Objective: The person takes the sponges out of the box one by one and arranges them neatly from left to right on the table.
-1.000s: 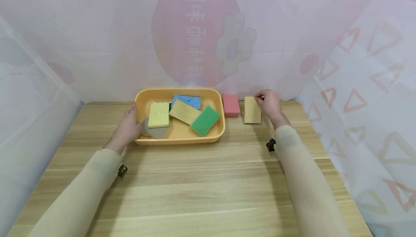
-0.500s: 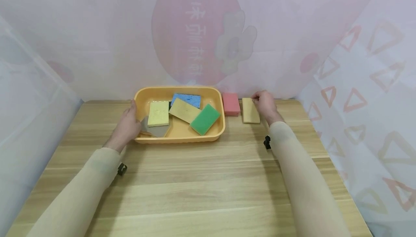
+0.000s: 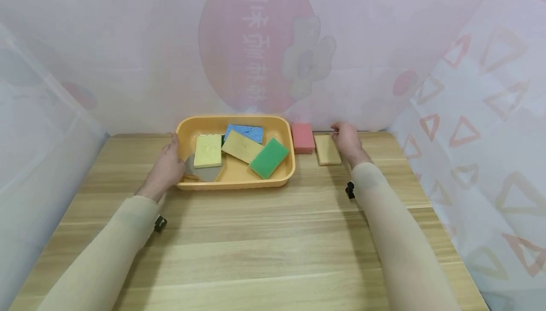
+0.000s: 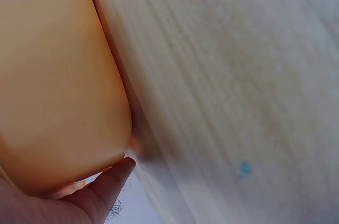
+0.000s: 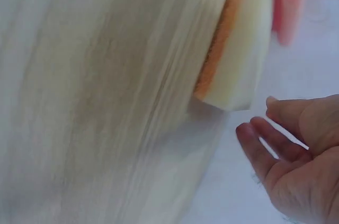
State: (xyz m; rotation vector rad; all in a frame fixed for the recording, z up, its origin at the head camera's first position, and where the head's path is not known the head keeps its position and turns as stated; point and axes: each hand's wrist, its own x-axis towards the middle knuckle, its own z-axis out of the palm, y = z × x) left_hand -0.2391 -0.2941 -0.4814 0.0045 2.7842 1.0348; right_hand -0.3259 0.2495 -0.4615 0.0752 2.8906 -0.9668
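My left hand (image 3: pixel 167 165) holds the left end of a yellow-orange plastic tray (image 3: pixel 234 186); in the left wrist view a finger (image 4: pixel 108 184) lies against its end wall. Beside my right hand (image 3: pixel 348 141) a cream sponge (image 3: pixel 328 150) with an orange layer underneath lies flat on the table. In the right wrist view my right fingers (image 5: pixel 254 147) are loosely bent and apart from the sponge (image 5: pixel 241 49). A pink sponge (image 3: pixel 303 138) stands between that sponge and the tray.
Inside the tray are a pale yellow sponge (image 3: pixel 208 151), a blue sponge (image 3: pixel 245 133), a tan sponge (image 3: pixel 242 147), a green sponge (image 3: pixel 268 158) and a flat grey piece (image 3: pixel 205 173). A printed curtain (image 3: pixel 149 74) hangs behind the wooden table (image 3: pixel 256 244).
The cream sponge has moved slightly left and now lies flat beside the pink one. My right hand has let go of it. The left hand and tray stay in place.
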